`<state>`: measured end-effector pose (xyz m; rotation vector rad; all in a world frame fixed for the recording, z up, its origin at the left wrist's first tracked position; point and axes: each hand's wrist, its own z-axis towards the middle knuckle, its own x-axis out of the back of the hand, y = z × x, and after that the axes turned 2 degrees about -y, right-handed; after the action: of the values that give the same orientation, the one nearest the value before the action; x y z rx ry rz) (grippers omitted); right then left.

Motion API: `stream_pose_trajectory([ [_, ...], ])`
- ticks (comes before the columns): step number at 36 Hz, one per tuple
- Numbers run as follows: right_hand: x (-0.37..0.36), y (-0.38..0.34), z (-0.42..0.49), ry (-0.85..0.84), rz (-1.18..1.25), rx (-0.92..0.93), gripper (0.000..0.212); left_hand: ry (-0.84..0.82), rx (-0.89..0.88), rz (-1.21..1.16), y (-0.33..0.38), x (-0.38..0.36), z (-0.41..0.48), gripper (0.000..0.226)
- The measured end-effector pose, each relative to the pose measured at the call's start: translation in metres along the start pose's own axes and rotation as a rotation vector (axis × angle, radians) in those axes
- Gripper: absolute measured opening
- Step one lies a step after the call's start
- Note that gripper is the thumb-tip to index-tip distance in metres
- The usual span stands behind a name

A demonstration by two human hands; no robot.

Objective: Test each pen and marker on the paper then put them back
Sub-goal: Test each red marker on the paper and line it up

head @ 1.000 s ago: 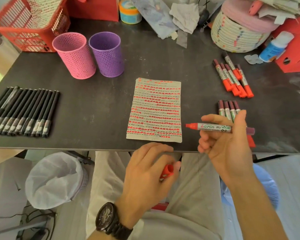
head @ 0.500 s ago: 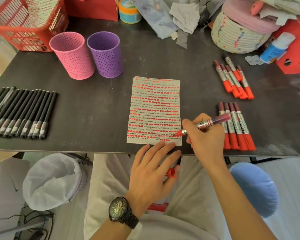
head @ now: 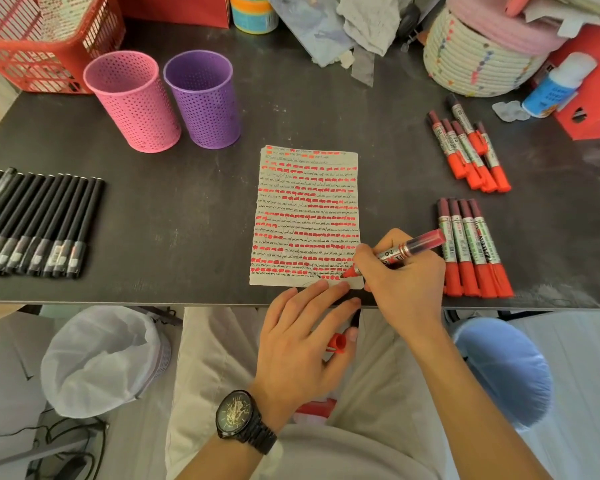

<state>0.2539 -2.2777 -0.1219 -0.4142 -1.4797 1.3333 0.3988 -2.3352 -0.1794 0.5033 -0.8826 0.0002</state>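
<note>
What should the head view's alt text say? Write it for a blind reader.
A right hand presses a red marker to the bottom of a paper covered in red marks; the left hand steadies the paper and holds the cap. Black pens lie left, red markers right.

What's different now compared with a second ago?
The right hand swung the uncapped red marker down from mid-air; its tip now touches the paper at the near right corner. The left hand slid forward, fingertips onto the paper's near edge, still pinching the red cap. The laid-out markers and black pens stayed put.
</note>
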Motion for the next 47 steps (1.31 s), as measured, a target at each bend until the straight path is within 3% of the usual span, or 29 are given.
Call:
stream_pose_trajectory([
  [21,0.002,-0.002,0.0,-0.017,0.008,-0.009,0.032,-0.006,0.006,-0.026,0.0,0.0,0.0,0.033],
  [36,0.003,-0.004,-0.001,-0.022,0.008,-0.006,0.023,-0.026,0.017,-0.05,0.002,0.004,0.001,0.031],
  [47,0.014,-0.01,-0.019,0.069,0.297,-0.02,0.031,-0.037,0.048,-0.143,0.004,0.011,0.002,0.029],
])
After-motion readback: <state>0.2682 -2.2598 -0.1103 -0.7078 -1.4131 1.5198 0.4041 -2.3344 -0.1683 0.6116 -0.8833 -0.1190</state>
